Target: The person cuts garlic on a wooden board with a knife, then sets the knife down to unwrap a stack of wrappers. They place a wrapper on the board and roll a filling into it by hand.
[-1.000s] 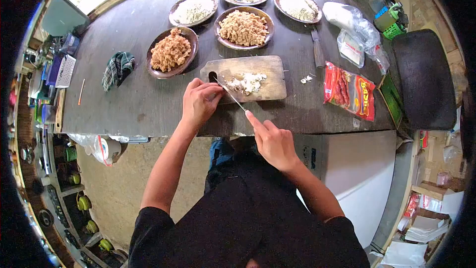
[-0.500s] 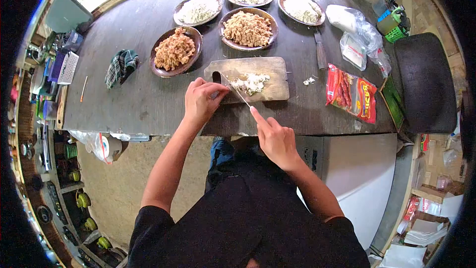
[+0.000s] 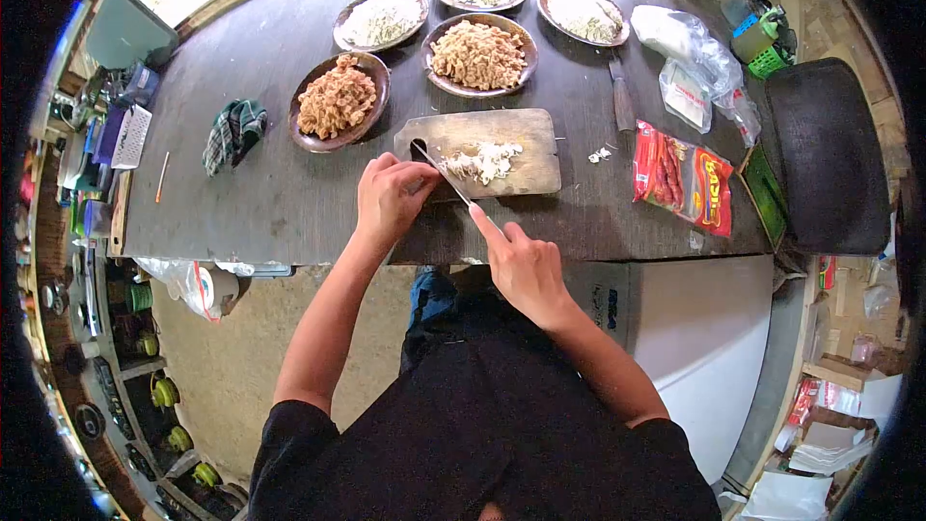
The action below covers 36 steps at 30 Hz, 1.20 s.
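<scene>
A wooden cutting board (image 3: 535, 154) lies on the dark table, with chopped pale pieces (image 3: 492, 160) on it. My right hand (image 3: 524, 268) grips a knife (image 3: 446, 174), its index finger stretched along it; the blade points up and left over the board's left part. At the board's lower left corner my left hand (image 3: 392, 195) is closed, thumb and fingers pinched beside the blade. What those fingers hold is too small and hidden to make out.
Beyond the board stand plates of brown food (image 3: 337, 101) (image 3: 479, 56) and of pale shreds (image 3: 383, 19). Rightward lie a second knife (image 3: 622, 101), a red packet (image 3: 683, 178), plastic bags (image 3: 687, 48) and small scraps (image 3: 600, 154). A checked cloth (image 3: 234, 135) lies left.
My right hand and the knife have shifted a little to the left, and the blade now reaches over the board's handle hole. My left hand has barely moved.
</scene>
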Available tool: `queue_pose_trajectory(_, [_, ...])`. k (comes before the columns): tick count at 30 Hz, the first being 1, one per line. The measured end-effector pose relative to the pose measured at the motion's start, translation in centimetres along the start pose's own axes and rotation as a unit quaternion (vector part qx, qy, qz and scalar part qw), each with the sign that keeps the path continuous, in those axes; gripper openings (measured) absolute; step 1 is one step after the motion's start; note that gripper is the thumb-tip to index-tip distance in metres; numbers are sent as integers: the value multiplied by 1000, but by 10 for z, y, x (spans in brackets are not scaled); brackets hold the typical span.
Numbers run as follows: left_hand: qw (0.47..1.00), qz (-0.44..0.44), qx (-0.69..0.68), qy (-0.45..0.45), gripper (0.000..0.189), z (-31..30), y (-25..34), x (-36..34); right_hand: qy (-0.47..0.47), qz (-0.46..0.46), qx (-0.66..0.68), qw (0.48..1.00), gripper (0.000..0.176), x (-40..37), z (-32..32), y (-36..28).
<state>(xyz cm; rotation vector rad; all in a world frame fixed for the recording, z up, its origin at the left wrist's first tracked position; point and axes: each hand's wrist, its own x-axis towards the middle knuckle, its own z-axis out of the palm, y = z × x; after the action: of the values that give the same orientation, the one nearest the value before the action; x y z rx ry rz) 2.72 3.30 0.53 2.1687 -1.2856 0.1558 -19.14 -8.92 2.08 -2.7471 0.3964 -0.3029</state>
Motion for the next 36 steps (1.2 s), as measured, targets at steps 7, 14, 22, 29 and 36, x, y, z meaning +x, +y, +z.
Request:
queue_pose_trajectory(7, [1000, 7, -20, 15, 11, -1, 3, -2, -2, 16, 30, 999, 62, -7, -3, 9])
queue_pose_trajectory(14, [1000, -3, -6, 2, 16, 0, -1, -2, -1, 3, 69, 998, 61, -15, -4, 7])
queue_pose_trajectory(22, [1000, -13, -19, 3, 11, -2, 2, 0, -9, 6, 11, 1000, 63, -1, 3, -1])
queue_pose_trajectory(29, [998, -53, -29, -1, 11, -2, 3, -2, -1, 11, 16, 1000, 65, -4, 4, 6])
queue_pose_trajectory(36, [999, -26, -32, -3, 15, -3, 1, 0, 3, 9, 61, 998, 62, -14, -7, 3])
